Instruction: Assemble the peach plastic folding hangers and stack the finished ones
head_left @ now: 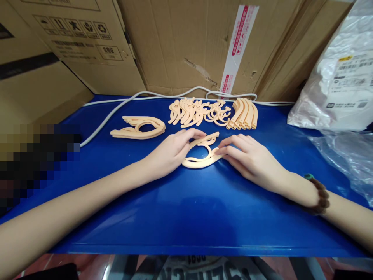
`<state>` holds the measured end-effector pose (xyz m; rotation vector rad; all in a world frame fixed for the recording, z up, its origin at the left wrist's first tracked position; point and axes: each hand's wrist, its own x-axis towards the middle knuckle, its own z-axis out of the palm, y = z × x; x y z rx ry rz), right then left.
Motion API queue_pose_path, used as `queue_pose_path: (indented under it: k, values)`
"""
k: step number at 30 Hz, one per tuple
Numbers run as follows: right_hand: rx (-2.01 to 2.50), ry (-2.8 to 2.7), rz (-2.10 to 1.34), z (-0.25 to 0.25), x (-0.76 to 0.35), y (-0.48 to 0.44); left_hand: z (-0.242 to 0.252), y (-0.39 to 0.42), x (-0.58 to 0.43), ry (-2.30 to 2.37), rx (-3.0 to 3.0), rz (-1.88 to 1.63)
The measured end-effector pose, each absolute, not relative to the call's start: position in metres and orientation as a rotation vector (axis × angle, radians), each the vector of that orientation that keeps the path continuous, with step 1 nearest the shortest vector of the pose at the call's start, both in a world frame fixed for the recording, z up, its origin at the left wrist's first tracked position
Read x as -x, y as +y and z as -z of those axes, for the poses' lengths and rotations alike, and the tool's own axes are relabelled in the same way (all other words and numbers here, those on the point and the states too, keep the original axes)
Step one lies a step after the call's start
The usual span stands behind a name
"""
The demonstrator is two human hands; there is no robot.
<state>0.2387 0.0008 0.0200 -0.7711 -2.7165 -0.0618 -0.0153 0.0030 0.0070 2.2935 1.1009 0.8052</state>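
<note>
Bare left arm (75, 210), nearest the camera, stretches across a blue surface (175, 217), where a folded cream assembly (136, 135) lies beyond it, beside a white cable (109, 114). To its right, the left hand (171, 151) curls its fingers around the rounded end of a second cream piece (201, 164), which rests at the middle of the surface, between the two hands. Smooth and plastic-looking, the piece shows two curved arms around a rounded opening, blue showing through. Loose curved parts (186, 112) lie in a jumble behind it. The right hand (250, 159), apart from the left, pinches the lower arm's end; its thumb is hard to make out. The step appears to be fitting or adjusting joined parts; the next move would call for a steady left hold and light right-hand pressure. Farther right, matching curved strips (244, 114) stand nested in a row.
</note>
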Motion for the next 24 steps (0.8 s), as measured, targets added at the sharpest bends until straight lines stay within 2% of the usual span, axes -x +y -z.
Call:
queue_pose_path:
  k: [8, 18, 24]
  values:
    - [0.950, -2.672, 0.193, -0.0240, -0.2434, 0.0016, -0.0052, 0.0071, 0.0234, 1.091, -2.498, -0.818]
    - [0.861, -2.790, -0.031, -0.0234, -0.2388, -0.0019, -0.0062, 0.0016, 0.0184, 1.035, -2.540, -0.775]
    - [0.863, -2.842, -0.006, -0.0229, -0.2405, -0.0022, -0.0063, -0.0019, 0.0164, 1.027, -2.500, -0.690]
